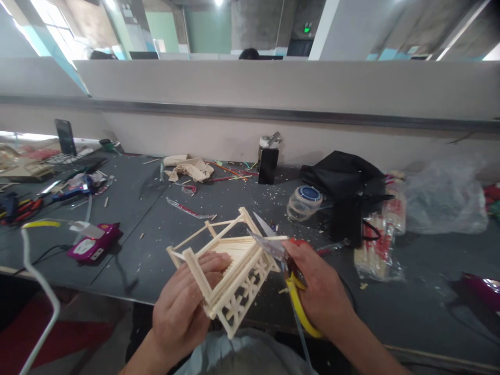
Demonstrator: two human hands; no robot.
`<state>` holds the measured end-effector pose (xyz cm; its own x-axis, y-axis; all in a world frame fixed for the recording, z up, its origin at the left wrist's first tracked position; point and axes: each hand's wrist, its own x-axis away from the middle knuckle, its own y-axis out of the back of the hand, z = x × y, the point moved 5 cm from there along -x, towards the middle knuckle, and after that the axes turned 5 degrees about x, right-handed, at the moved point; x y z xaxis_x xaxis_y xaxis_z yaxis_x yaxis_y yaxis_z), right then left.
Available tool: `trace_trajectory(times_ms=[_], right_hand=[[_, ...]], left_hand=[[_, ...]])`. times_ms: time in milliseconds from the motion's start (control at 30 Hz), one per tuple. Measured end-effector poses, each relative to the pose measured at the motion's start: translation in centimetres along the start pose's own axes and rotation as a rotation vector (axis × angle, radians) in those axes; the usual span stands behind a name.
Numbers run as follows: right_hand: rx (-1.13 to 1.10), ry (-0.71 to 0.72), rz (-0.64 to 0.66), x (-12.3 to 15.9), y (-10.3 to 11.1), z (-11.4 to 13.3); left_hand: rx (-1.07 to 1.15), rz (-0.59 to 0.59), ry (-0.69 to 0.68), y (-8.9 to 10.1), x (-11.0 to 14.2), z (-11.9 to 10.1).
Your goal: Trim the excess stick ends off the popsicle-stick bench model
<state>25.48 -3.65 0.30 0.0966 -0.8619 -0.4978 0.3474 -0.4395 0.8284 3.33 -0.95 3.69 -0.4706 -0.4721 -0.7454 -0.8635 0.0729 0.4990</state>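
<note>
My left hand point(183, 299) is wrapped round a small model built of pale wooden sticks point(250, 258), held tilted above the table's front edge. Along its near side run star-shaped lattice panels, and posts rise at its corners. In my right hand point(320, 291) is a pair of scissors with yellow handles point(300, 312). Their blades are spread at the model's right upper corner, close to the end of a thin stick that reaches toward my right fingers. Whether the blades touch that stick I cannot tell. The fingertips of my right hand are partly hidden.
A phone point(268, 166) leans upright against a container at the back. Nearby are a blue-lidded jar point(305, 203), black bag point(344, 172), packs of sticks point(375, 250) and clear plastic bag point(445, 198). Left lie a purple device point(94, 244), beige cloth point(189, 167) and pliers point(29, 208).
</note>
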Motion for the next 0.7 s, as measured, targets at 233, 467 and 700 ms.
trace_trajectory(times_ms=[233,467,700], right_hand=[[0.014,0.036,-0.043,0.0,-0.1,-0.2],[0.02,0.026,-0.06,-0.4,-0.3,-0.2],[0.018,0.012,-0.071,-0.9,-0.4,-0.2]], left_hand=[[-0.074,-0.031,-0.013,0.3,-0.7,-0.3],[-0.099,-0.026,-0.007,0.5,-1.0,-0.3],[-0.099,0.018,0.02,0.9,-1.3,-0.1]])
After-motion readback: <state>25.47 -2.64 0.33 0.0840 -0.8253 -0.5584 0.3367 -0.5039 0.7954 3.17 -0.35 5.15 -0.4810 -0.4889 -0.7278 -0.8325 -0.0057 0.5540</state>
